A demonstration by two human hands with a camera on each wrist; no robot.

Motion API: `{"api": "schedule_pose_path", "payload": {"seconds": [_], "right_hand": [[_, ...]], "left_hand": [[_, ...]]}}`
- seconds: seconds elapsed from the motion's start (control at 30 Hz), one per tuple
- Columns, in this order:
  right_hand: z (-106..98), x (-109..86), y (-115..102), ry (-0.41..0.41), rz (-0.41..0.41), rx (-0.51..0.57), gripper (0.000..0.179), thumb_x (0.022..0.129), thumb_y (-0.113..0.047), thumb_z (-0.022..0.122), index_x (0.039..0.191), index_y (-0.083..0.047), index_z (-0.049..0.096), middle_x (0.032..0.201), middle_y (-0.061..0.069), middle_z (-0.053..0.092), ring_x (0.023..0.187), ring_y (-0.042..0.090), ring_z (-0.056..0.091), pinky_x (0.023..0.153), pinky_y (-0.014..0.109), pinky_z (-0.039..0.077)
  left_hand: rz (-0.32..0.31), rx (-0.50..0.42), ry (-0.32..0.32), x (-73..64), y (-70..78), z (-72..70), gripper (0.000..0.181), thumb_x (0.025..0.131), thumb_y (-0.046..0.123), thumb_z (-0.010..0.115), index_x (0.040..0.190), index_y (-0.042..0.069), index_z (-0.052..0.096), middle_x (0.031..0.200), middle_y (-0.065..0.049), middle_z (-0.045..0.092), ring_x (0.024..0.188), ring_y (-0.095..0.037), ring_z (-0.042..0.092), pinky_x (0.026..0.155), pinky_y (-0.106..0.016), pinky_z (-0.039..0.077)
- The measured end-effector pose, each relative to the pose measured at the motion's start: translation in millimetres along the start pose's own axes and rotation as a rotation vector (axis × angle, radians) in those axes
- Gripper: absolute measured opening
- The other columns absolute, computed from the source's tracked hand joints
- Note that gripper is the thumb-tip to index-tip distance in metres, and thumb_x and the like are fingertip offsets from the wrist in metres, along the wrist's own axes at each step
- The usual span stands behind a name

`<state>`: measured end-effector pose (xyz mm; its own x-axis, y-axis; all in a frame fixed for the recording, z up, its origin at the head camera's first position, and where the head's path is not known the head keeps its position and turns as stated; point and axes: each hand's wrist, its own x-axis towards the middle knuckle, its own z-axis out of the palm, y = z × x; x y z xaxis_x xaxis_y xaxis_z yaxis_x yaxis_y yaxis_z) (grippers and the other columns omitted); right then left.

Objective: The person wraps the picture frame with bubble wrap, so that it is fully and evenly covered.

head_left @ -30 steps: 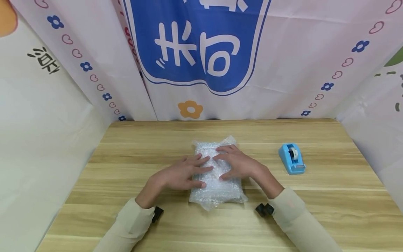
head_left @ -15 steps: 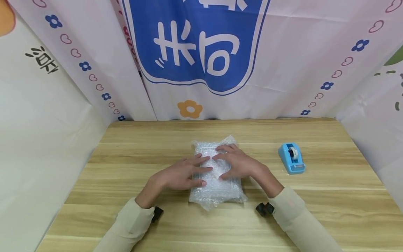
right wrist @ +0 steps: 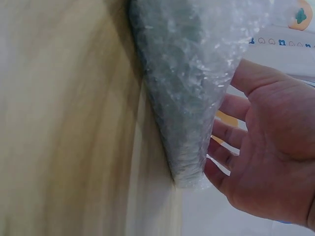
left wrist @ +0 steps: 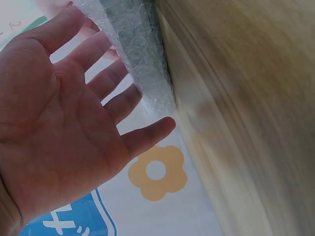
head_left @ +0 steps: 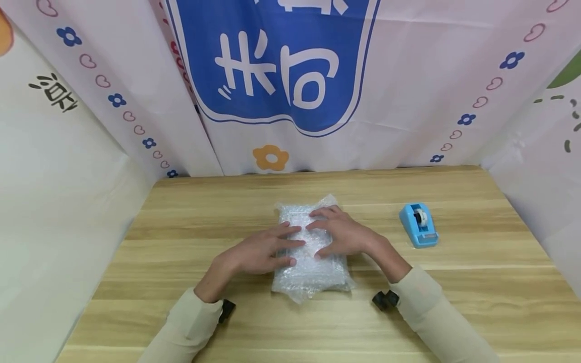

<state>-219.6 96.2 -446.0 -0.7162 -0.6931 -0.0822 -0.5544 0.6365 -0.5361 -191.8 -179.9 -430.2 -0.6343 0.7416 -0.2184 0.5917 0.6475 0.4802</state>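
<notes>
A flat, roughly rectangular package in clear bubble wrap [head_left: 313, 275] lies on the wooden table, its wrinkled ends sticking out at top and bottom. From the left, my left hand [head_left: 265, 250] reaches over it with fingers spread and fingertips on its top. My right hand [head_left: 342, 233] rests its fingertips on the right part, fingers gently bent. Both wrist views show the palms raised off the wrap, the left hand [left wrist: 64, 118] beside one edge and the right hand [right wrist: 275, 142] beside the other. What the wrap encloses cannot be made out.
A light blue tape dispenser [head_left: 419, 225] with a roll in it stands to the right of the package. Behind the table [head_left: 190, 212] hangs a white cloth with a blue printed sign [head_left: 272, 113]. White sheets close off both sides.
The head view has shifted very slightly. Both hands stay on the bubble-wrapped package in nearly the same pose, and the package lies where it was.
</notes>
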Motion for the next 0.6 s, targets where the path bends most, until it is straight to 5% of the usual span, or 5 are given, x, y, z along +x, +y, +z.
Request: {"api": "schedule_pose_path", "payload": {"seconds": [0.37, 0.6], "right_hand": [[-7.3, -5.1, -3.2, 0.051, -0.005, 0.019, 0.063, 0.089, -0.028, 0.089, 0.143, -0.005, 0.067, 0.159, 0.017, 0.055, 0.15, 0.042, 0.046, 0.123, 0.061, 0.042], [-23.6, -31.9, 9.3, 0.175, 0.068, 0.085, 0.054, 0.097, -0.026, 0.081, 0.144, -0.006, 0.066, 0.155, 0.017, 0.06, 0.145, 0.042, 0.055, 0.117, 0.063, 0.048]], "left_hand": [[-0.014, 0.002, 0.002, 1.8, 0.8, 3.9, 0.055, 0.107, 0.039, 0.066, 0.158, 0.019, 0.057, 0.177, -0.007, 0.033, 0.167, -0.04, 0.02, 0.13, -0.062, 0.032], [-0.028, 0.022, 0.001, 2.5, 1.9, 4.2, 0.056, 0.106, 0.037, 0.069, 0.157, 0.019, 0.057, 0.177, -0.008, 0.033, 0.167, -0.04, 0.019, 0.131, -0.06, 0.031]]}}
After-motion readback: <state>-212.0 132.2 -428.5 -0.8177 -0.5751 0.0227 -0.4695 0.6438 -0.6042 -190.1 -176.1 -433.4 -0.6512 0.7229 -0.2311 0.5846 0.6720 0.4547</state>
